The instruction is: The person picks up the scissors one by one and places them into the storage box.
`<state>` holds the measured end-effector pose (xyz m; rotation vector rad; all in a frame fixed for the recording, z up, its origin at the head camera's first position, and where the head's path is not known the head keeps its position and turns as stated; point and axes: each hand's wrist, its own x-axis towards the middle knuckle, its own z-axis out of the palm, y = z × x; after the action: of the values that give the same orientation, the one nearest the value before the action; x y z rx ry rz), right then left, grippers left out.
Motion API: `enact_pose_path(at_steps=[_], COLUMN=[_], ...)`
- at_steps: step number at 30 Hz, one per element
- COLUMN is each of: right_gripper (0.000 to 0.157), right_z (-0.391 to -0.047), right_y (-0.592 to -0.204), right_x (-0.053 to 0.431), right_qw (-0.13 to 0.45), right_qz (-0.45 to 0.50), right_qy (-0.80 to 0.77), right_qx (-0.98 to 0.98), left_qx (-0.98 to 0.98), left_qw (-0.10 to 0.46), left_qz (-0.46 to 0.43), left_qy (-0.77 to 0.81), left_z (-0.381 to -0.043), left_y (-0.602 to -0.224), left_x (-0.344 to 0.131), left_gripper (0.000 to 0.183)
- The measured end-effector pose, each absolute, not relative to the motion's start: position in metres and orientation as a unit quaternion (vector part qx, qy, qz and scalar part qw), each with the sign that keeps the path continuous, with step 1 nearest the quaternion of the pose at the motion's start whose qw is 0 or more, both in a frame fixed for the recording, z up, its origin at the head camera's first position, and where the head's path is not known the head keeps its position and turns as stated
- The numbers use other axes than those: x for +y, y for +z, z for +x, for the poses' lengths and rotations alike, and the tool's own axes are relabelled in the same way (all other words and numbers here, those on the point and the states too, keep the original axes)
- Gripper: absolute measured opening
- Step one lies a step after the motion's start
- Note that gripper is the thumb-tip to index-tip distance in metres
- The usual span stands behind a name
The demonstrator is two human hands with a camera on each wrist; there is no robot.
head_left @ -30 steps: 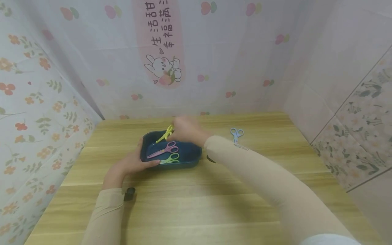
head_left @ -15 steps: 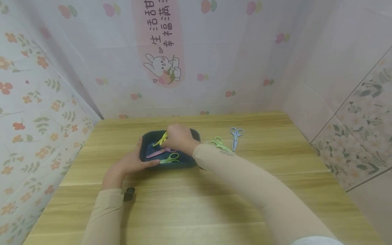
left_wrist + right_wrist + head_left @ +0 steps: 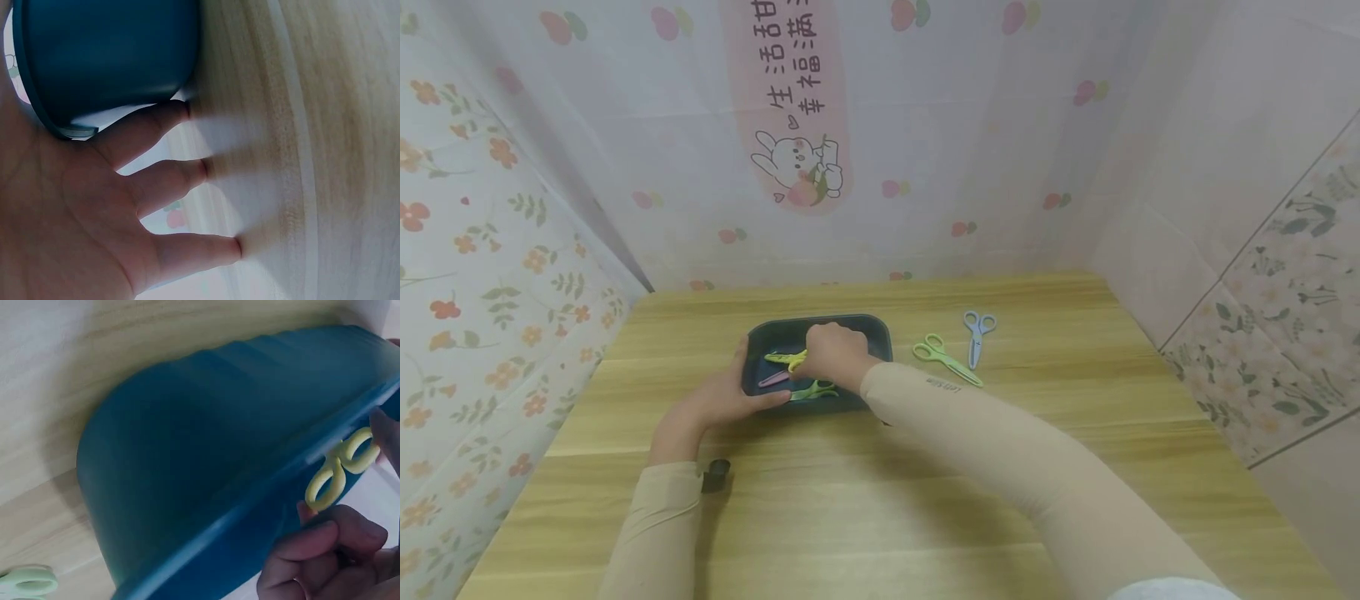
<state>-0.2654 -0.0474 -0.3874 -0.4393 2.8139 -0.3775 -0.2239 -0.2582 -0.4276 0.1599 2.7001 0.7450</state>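
Note:
My right hand [image 3: 837, 354] is over the dark blue tray [image 3: 883, 336] and pinches the yellow scissors [image 3: 784, 358] near their handles. In the right wrist view, thumb and finger touch the yellow loops [image 3: 337, 454]. Their blades point left across the purple scissors [image 3: 775, 379], mostly covered by the hand. Nearer the tray's front lie green scissors [image 3: 815, 391]. My left hand [image 3: 727, 395] rests against the tray's left end, thumb along the front rim. Its other fingers, straight in the left wrist view, reach down to the wooden table.
Light green scissors [image 3: 951, 363] and blue scissors [image 3: 976, 343] lie on the table right of the tray. A patterned curtain [image 3: 1000, 167] hangs behind the table's far edge. A small black object [image 3: 717, 475] is beside my left wrist.
My right hand moves down toward the tray's front with the yellow scissors, which turn flatter. The light green scissors on the table come out from under my right sleeve. My left hand stays put.

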Motion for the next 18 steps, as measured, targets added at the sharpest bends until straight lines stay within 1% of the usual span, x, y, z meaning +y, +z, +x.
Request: enact_pose_path(at_steps=[6,10,14,18], right_gripper=[0.044,0.039,0.037,0.036], right_z=[-0.261,-0.260,-0.259,-0.256], right_y=[-0.395,-0.400,-0.403,-0.403], right_x=[-0.048,-0.052,-0.055,-0.058], right_qw=[0.178,0.201,0.206,0.196], right_qz=[-0.156,-0.155,-0.149,-0.141], right_qy=[-0.120,-0.121,-0.116,-0.101], right_qx=[0.964,0.960,0.960,0.965], left_qx=[0.946,0.948,0.949,0.950], left_qw=[0.171,0.173,0.173,0.170], left_qz=[0.056,0.052,0.049,0.048], left_qy=[0.269,0.261,0.258,0.259], left_z=[-0.224,-0.224,-0.224,-0.225], left_y=[-0.428,-0.427,-0.428,-0.429], left_x=[-0.259,-0.259,-0.258,-0.259], left_gripper=[0.140,0.141,0.141,0.141])
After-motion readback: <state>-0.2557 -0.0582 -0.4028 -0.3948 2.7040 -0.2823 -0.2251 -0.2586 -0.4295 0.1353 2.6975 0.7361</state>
